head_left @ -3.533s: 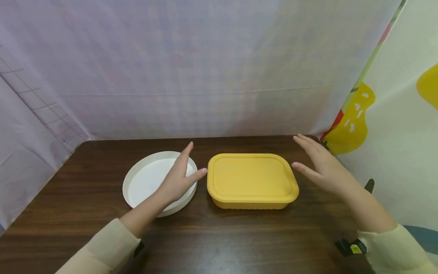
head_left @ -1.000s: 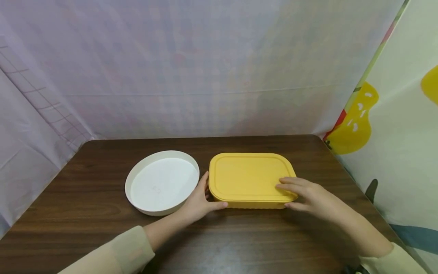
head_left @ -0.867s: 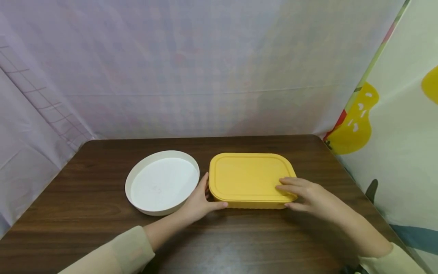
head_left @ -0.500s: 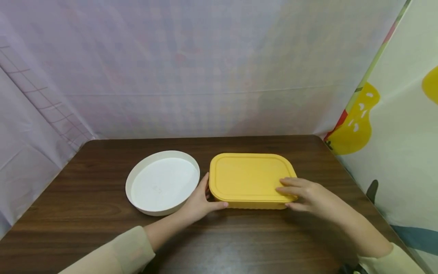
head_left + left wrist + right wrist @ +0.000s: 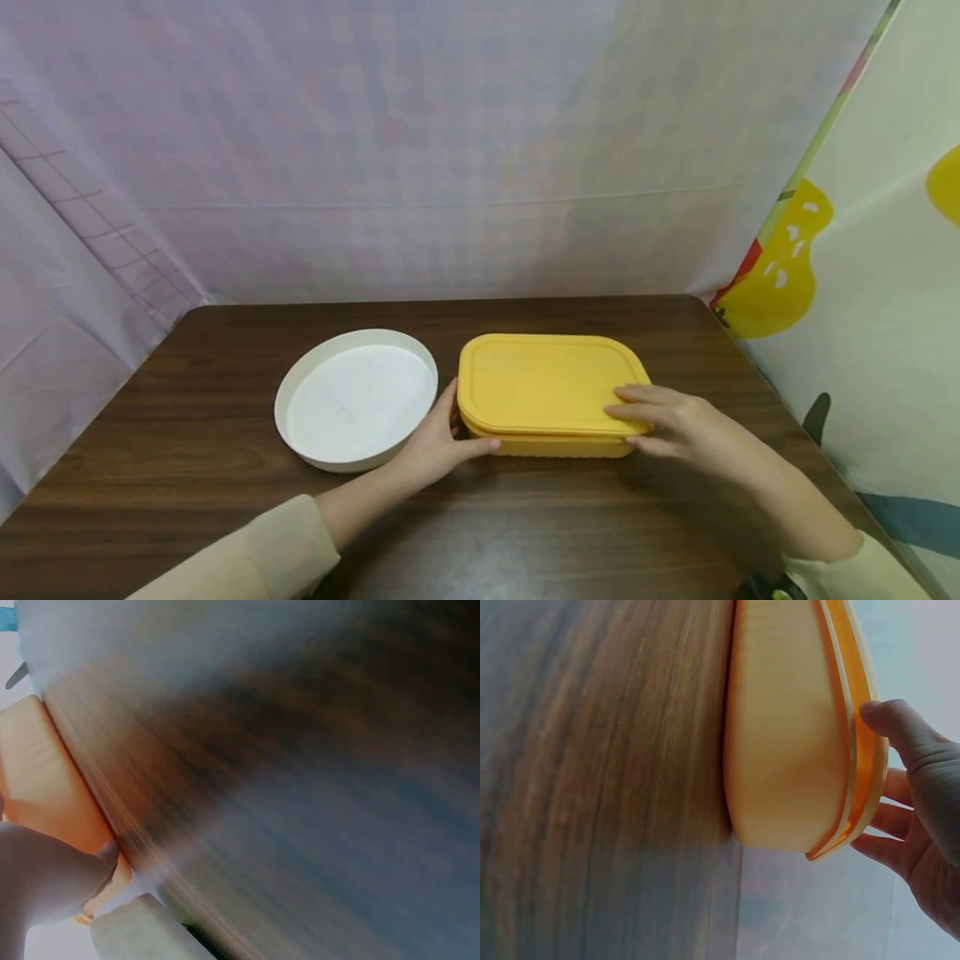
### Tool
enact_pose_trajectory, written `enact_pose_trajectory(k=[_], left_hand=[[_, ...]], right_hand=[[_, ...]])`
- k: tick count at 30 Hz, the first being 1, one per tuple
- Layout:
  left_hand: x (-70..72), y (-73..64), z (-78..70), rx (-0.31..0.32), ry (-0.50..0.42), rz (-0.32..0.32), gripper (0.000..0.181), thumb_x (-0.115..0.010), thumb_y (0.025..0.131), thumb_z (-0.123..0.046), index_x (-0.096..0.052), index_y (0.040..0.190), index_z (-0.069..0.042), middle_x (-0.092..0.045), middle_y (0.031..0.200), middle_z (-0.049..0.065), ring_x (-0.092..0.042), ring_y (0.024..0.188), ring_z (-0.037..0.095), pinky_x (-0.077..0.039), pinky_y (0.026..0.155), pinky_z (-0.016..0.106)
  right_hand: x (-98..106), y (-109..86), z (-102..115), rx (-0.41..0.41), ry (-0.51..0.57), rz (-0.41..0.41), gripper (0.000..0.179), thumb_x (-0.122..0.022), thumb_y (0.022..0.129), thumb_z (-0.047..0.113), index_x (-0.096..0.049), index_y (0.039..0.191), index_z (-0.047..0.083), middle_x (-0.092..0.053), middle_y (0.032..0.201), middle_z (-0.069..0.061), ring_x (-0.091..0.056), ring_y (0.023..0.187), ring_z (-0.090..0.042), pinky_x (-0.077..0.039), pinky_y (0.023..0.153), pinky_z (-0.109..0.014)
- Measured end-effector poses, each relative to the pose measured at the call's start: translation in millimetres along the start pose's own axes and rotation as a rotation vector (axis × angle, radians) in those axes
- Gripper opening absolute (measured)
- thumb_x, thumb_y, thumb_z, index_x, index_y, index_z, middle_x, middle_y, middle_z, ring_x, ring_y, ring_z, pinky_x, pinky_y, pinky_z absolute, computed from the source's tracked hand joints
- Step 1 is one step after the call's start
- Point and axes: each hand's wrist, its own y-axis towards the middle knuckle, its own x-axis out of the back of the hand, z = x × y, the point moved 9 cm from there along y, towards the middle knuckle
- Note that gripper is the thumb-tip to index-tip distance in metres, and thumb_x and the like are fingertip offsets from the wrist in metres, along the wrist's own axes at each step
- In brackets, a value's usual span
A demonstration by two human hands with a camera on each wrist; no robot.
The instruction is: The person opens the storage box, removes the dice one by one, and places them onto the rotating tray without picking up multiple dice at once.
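Note:
A yellow rectangular food container stands on the brown table, its yellow lid on top. At the front and right the lid sits raised off the rim, and the right wrist view shows a strip of gap along the container. My right hand pinches the lid's right front corner, thumb at its edge, fingers on top. My left hand grips the container's left front corner, thumb along the front wall, other fingers partly hidden at the side. The left wrist view shows that hand against the container.
Close to the left of the container lies a round white shallow dish with a raised rim. The wooden table ends at the back against a hanging pale checked cloth. A printed white cloth hangs along the right side.
Both hands have come in from the container's sides to hold its front corners. Within the last half second the lid's front and right edge has risen slightly with my right hand.

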Motion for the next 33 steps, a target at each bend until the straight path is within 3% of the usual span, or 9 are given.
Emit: enact_pose_trajectory(k=[4,7,11,13,16,23,29,33], left_hand=[[0.3,0.0,-1.9,-0.008,-0.007,0.001,0.097,-0.082,0.077,-0.024,-0.022,0.152,-0.016,-0.037,0.149,0.008,-0.038,0.131,0.027,-0.035,0.098,0.056],[0.3,0.3,-2.1,-0.013,-0.011,0.000,0.095,-0.082,0.078,-0.023,-0.023,0.152,-0.017,-0.039,0.147,0.007,-0.040,0.130,0.026,-0.034,0.098,0.057],[-0.5,0.0,-2.1,-0.002,-0.015,0.001,0.096,-0.082,0.078,-0.023,-0.021,0.152,-0.018,-0.039,0.148,0.007,-0.040,0.130,0.025,-0.035,0.099,0.055],[-0.7,-0.1,-2.1,0.006,-0.019,0.002,0.097,-0.081,0.078,-0.022,-0.020,0.153,-0.017,-0.038,0.148,0.008,-0.039,0.131,0.025,-0.035,0.100,0.054],[-0.7,-0.5,-2.7,0.009,-0.026,0.000,0.098,-0.081,0.078,-0.020,-0.018,0.153,-0.015,-0.036,0.149,0.010,-0.038,0.132,0.028,-0.035,0.100,0.054],[-1.2,-0.1,-2.7,-0.004,-0.026,0.011,0.097,-0.081,0.079,-0.020,-0.018,0.153,-0.014,-0.035,0.149,0.011,-0.041,0.130,0.031,-0.035,0.098,0.055],[-0.4,-0.2,0.1,0.017,-0.011,0.003,0.099,-0.081,0.079,-0.025,-0.017,0.152,-0.008,-0.035,0.149,0.016,-0.041,0.129,0.033,-0.036,0.098,0.053],[-0.6,-1.3,2.5,0.045,-0.012,-0.001,0.106,-0.081,0.078,-0.028,-0.010,0.153,-0.004,-0.032,0.150,0.019,-0.039,0.131,0.034,-0.037,0.099,0.050]], right_hand=[[2.2,1.0,0.7,0.011,0.000,-0.027,0.051,-0.082,0.072,0.007,-0.068,0.120,0.017,-0.061,0.124,-0.013,-0.059,0.109,-0.031,-0.026,0.099,-0.011],[4.7,2.2,2.3,0.021,-0.006,-0.045,0.046,-0.080,0.077,0.011,-0.067,0.121,0.017,-0.061,0.123,-0.010,-0.060,0.107,-0.029,-0.030,0.098,-0.012],[8.0,4.8,4.1,0.034,-0.013,-0.064,0.032,-0.060,0.096,0.033,-0.066,0.123,0.017,-0.061,0.122,-0.004,-0.061,0.104,-0.022,-0.038,0.092,-0.013],[10.0,5.9,3.9,0.030,-0.007,-0.078,0.037,-0.047,0.100,0.040,-0.065,0.123,0.017,-0.060,0.121,-0.001,-0.061,0.103,-0.018,-0.040,0.089,-0.014],[13.4,7.4,3.6,0.021,0.005,-0.100,0.041,-0.042,0.102,0.041,-0.065,0.123,0.015,-0.060,0.120,0.002,-0.061,0.101,-0.014,-0.042,0.086,-0.015],[19.6,9.7,4.4,0.014,0.043,-0.136,0.040,-0.042,0.102,0.038,-0.065,0.123,0.013,-0.060,0.120,-0.001,-0.060,0.102,-0.014,-0.042,0.087,-0.013],[22.4,9.4,1.0,-0.019,0.084,-0.154,0.040,-0.043,0.102,0.036,-0.065,0.123,0.011,-0.061,0.119,-0.002,-0.058,0.106,-0.010,-0.041,0.088,-0.014],[27.5,8.2,0.7,-0.007,0.102,-0.212,0.039,-0.044,0.102,0.034,-0.066,0.121,0.008,-0.062,0.118,-0.003,-0.055,0.110,-0.008,-0.041,0.089,-0.014]])
